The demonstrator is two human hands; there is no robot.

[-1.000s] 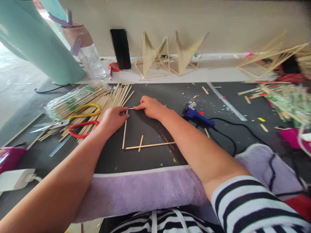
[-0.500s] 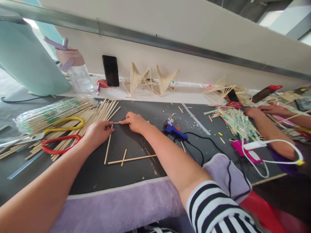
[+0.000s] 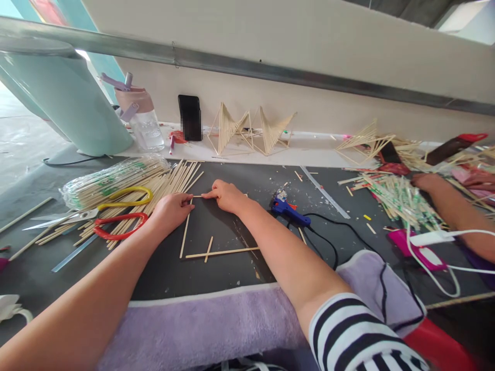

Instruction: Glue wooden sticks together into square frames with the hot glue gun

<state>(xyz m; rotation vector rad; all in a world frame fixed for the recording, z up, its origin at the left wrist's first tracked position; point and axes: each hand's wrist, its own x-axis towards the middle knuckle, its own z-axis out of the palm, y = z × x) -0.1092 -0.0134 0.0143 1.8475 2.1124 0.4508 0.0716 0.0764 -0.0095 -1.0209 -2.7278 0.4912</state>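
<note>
My left hand (image 3: 172, 212) pinches the corner where an upright-lying wooden stick (image 3: 186, 232) meets a crosswise wooden stick (image 3: 197, 196) on the dark table. My right hand (image 3: 229, 197) has its index finger pressed on the crosswise stick, with the other fingers curled; most of that stick is hidden under it. Nearer me lies another long wooden stick (image 3: 228, 252), crossed by a short stick piece (image 3: 209, 249). A blue hot glue gun (image 3: 290, 212) rests to the right of my right hand.
Scissors (image 3: 121, 227) and loose sticks (image 3: 176, 180) lie left, beside a plastic-wrapped stick bundle (image 3: 112, 180). Stick models (image 3: 270, 131), a phone (image 3: 191, 117) and a bottle (image 3: 145, 121) line the ledge. A co-worker's arm (image 3: 448, 206) reaches in by a stick pile (image 3: 402, 198).
The view has swung left, so everything appears farther right. Both hands keep the same hold at the sticks' corner, and the sticks have not visibly moved on the table.
</note>
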